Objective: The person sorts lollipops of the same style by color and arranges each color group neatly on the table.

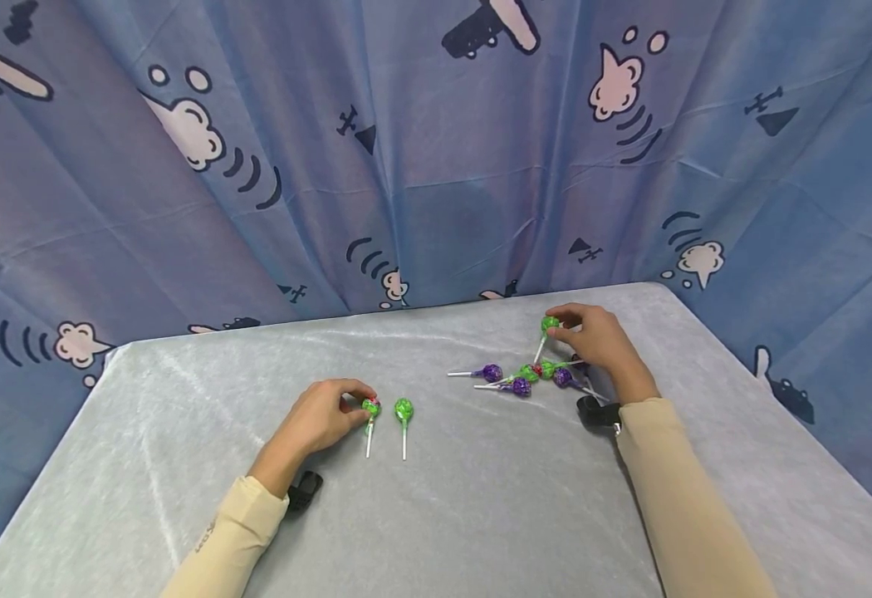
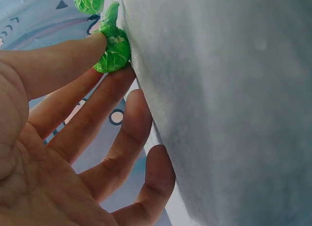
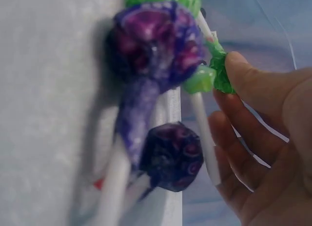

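Observation:
My left hand [image 1: 325, 413] pinches a green-wrapped lollipop [image 1: 371, 407] between thumb and fingers at the table's middle left. Its white stick points toward me, and in the left wrist view its head [image 2: 116, 54] sits close to the tabletop. Just right of it lies another green lollipop [image 1: 404, 409]. Farther right, my right hand [image 1: 595, 336] holds a green lollipop [image 1: 550, 323] by its head, above a loose pile. Several purple lollipops [image 1: 492, 373] and green lollipops [image 1: 529, 373] make up that pile. Close up in the right wrist view are two purple lollipops [image 3: 156, 46].
A pale grey cloth covers the table [image 1: 481, 515]. Behind it hangs a blue patterned curtain [image 1: 436, 166]. Black wrist cameras [image 1: 598, 412] are strapped under both forearms, near the cloth.

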Motion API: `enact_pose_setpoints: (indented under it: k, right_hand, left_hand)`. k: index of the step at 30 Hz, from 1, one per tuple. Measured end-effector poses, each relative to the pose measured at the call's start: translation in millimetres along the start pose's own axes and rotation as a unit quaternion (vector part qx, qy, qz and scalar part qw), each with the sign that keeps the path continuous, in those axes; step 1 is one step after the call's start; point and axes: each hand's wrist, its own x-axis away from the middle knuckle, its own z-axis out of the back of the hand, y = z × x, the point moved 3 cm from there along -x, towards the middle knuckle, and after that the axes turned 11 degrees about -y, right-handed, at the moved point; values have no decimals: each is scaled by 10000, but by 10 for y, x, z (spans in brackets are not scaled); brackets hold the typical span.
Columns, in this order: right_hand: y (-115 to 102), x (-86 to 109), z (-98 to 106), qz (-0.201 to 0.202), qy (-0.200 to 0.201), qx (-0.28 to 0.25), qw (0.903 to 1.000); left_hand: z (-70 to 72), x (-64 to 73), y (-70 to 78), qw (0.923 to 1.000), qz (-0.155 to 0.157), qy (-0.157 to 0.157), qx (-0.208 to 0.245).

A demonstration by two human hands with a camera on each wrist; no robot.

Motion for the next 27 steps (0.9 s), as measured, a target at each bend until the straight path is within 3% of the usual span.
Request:
enact_pose_setpoints:
  k: [13, 27]
  right_hand:
    - [-24, 96, 48, 54, 9, -56, 10000]
    - [-272, 167, 44, 403, -130, -8, 9991]
  left_hand:
    - [1, -37, 12, 9998, -115, -135, 42]
    - [-11, -16, -8, 9999, 3, -113, 0]
